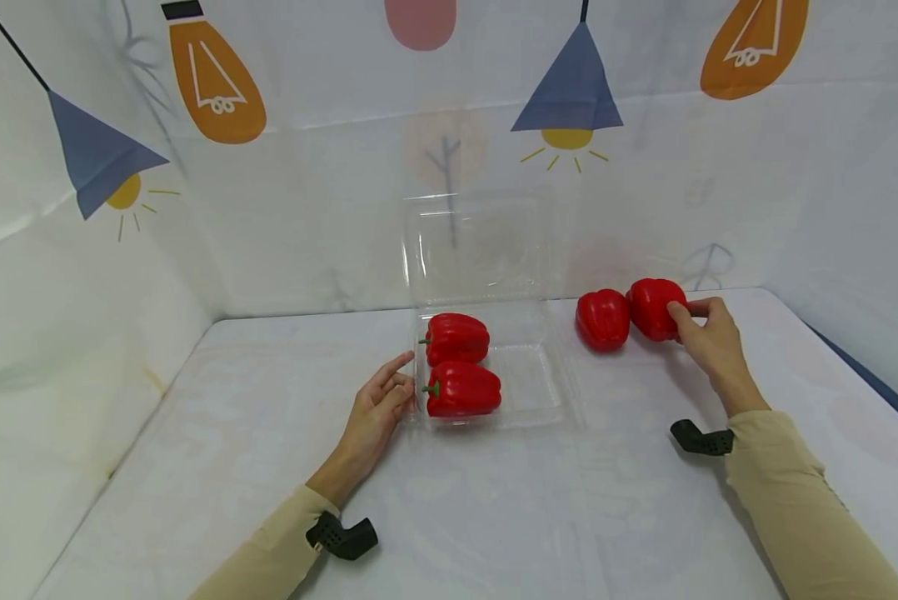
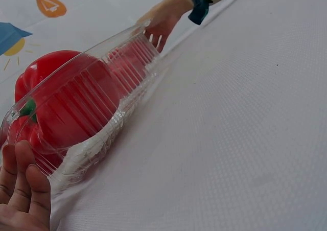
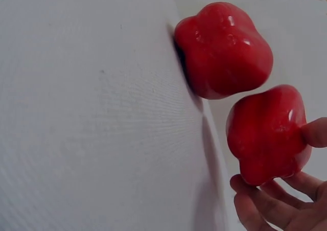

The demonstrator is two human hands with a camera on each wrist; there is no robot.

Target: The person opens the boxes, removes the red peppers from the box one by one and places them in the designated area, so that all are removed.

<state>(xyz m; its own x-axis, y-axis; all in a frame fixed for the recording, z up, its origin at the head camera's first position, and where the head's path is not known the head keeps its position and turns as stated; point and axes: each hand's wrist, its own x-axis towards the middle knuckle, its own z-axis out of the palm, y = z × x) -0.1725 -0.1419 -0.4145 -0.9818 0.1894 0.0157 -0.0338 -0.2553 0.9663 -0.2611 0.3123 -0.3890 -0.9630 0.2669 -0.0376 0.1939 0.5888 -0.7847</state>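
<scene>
My right hand (image 1: 715, 348) holds a red bell pepper (image 1: 655, 308) between thumb and fingers. In the right wrist view this pepper (image 3: 268, 134) appears raised above the table, near a second pepper (image 3: 225, 52). That second pepper (image 1: 602, 321) lies on the table to its left. Two more peppers, a rear one (image 1: 458, 337) and a front one (image 1: 464, 389), lie in the left half of a clear plastic clamshell box (image 1: 531, 387), green stems pointing left. My left hand (image 1: 374, 417) rests against the box's left side, fingers extended and touching its wall (image 2: 97, 83).
The box's clear lid (image 1: 486, 250) stands raised at the back. Behind the white table (image 1: 494, 517) hangs a white curtain (image 1: 306, 208) printed with lamps and bulbs. Each sleeve carries a black wrist device, one at left (image 1: 341, 537) and one at right (image 1: 700, 437).
</scene>
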